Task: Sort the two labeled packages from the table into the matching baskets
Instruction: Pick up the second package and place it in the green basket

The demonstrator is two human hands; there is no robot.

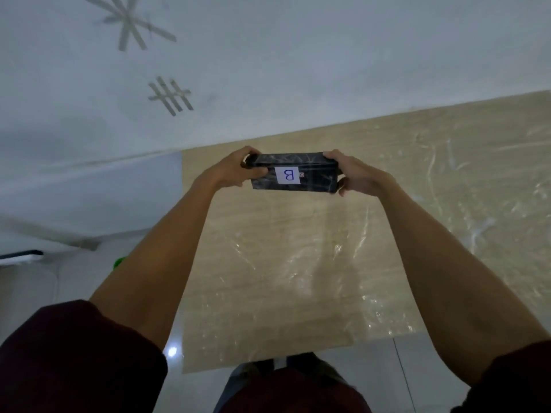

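Both hands clasp one dark wrapped package (293,174), each at one end. The left hand (235,169) wraps the left end, fingers curled over its far top edge and thumb lying along the near face. The right hand (356,174) grips the right end the same way, fingers over the top corner and thumb under the near lower corner. The package is a long black box in glossy wrapping, held level with its long side running left to right and raised above the table. On its near face sits a white label (288,175) with a blue letter B, which reads mirrored in this view.

Below it lies the table (417,204), a pale wood-grain top under crinkled clear plastic film that catches the light. Both bare forearms reach out from dark maroon sleeves (74,359) at the near corners. Beyond the table's far edge rises a white wall (298,55) with two tape marks on the left: an asterisk-shaped tape mark (131,20) and, lower, a hash-shaped tape mark (171,95).
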